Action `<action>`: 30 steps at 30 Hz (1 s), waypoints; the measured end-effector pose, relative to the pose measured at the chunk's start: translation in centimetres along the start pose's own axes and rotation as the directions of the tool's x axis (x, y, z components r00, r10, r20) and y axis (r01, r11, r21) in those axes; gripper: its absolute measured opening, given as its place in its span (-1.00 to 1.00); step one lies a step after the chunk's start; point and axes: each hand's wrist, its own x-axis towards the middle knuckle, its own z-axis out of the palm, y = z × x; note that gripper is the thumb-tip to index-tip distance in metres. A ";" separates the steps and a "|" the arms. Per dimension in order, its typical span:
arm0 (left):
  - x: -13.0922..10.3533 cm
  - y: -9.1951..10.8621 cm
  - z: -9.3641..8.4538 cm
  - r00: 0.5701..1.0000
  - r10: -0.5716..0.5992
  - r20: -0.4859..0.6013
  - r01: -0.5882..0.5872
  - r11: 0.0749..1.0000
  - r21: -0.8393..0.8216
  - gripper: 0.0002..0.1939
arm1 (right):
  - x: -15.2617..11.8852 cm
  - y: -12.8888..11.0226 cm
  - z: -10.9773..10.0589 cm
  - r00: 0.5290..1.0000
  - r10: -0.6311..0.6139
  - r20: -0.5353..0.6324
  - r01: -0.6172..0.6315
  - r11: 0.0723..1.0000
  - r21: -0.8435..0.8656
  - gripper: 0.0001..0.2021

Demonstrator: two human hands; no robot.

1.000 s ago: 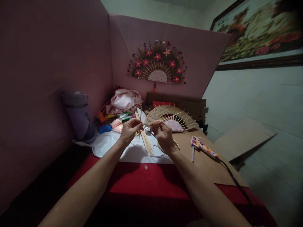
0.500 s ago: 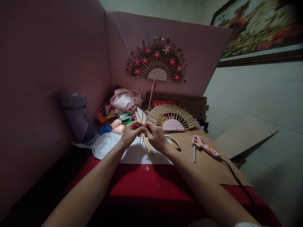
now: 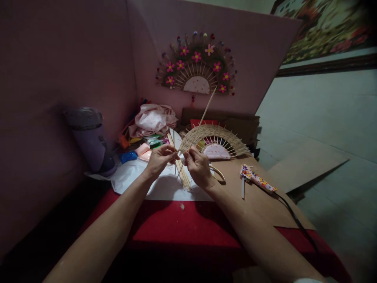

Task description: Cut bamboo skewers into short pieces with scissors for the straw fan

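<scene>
My left hand (image 3: 160, 159) is closed, pinching a thin upright wooden stick (image 3: 174, 138). My right hand (image 3: 198, 167) is closed on a longer, thin pale stick (image 3: 203, 117) that slants up to the right. A small piece of fibre seems to span the gap between my fingertips, too fine to make out. Under my hands lies a bundle of wooden sticks (image 3: 184, 179) on white sheeting (image 3: 163, 190). Just behind my right hand stands a woven fan (image 3: 219, 130) with stick ribs and a pink dotted half-round base.
A decorated flower fan (image 3: 196, 65) hangs on the pink board behind. To the left stand a purple bottle (image 3: 88, 143), crumpled pink cloth (image 3: 154, 120) and coloured packets (image 3: 129, 157). On cardboard (image 3: 265, 208) at right lie a flowered glue gun (image 3: 257, 181) with cord and a gold ring (image 3: 218, 173).
My hands have moved slightly apart. The long stick in my right hand has swung from nearly upright to a rightward slant. The view has shifted a little.
</scene>
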 end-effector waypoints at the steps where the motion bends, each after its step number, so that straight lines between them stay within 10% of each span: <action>1: 0.0 0.0 0.0 1.000 -0.002 -0.012 0.002 1.000 0.005 -0.68 | -0.1 0.0 0.0 1.000 -0.007 -0.006 0.007 1.000 0.013 -0.76; 11: 0.0 -0.2 -0.1 0.999 -0.036 -0.038 0.035 0.999 -0.033 -0.71 | -0.4 0.3 0.2 0.995 0.002 -0.095 0.005 0.998 0.070 -0.75; 17: -0.5 -0.2 1.1 0.986 -0.066 0.156 0.064 0.998 0.016 -0.70 | -0.5 0.4 0.3 0.999 -0.035 -0.041 0.037 0.999 0.030 -0.77; 30: -0.4 0.1 0.8 0.982 -0.132 0.135 0.126 0.990 0.057 -0.69 | -0.5 0.0 0.2 0.987 0.141 0.073 -0.154 0.966 0.208 -0.76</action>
